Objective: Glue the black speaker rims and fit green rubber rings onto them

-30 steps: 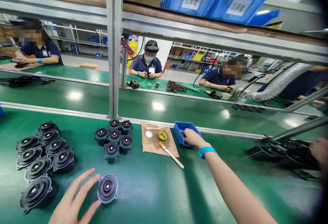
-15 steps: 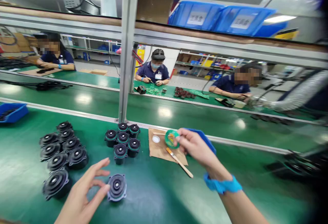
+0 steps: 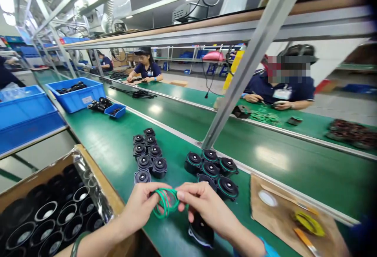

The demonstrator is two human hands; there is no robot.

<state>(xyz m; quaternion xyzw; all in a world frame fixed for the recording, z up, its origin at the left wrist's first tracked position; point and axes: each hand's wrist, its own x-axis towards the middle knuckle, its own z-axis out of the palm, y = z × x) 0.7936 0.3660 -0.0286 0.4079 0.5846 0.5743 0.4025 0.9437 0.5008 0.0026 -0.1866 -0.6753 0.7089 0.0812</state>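
Observation:
Thin green rubber rings [image 3: 165,209] hang in a loose bunch between my two hands. My left hand [image 3: 140,206] pinches their left side, and the fingers of my right hand [image 3: 203,204] close on their right edge. Below my right hand a round black motor housing [image 3: 203,235] stands on the bench, partly covered by the hand. Just beyond the hands is a cluster of similar black housings [image 3: 210,168], several with a green ring around the top. Farther left are two rows of black housings [image 3: 154,151] on which I see no green ring.
On the right, a cardboard sheet [image 3: 259,210] carries a yellow bundle of rings [image 3: 309,223], a white disc [image 3: 268,198] and an orange-tipped brush [image 3: 306,243]. A box of black cups [image 3: 118,198] stands at lower left, blue bins [image 3: 97,90] behind. A slanted metal post [image 3: 235,92] rises ahead; co-workers sit opposite.
My right hand has come from above the cardboard to my left hand, bringing the green rings. My left hand now grips them too. The view has turned left.

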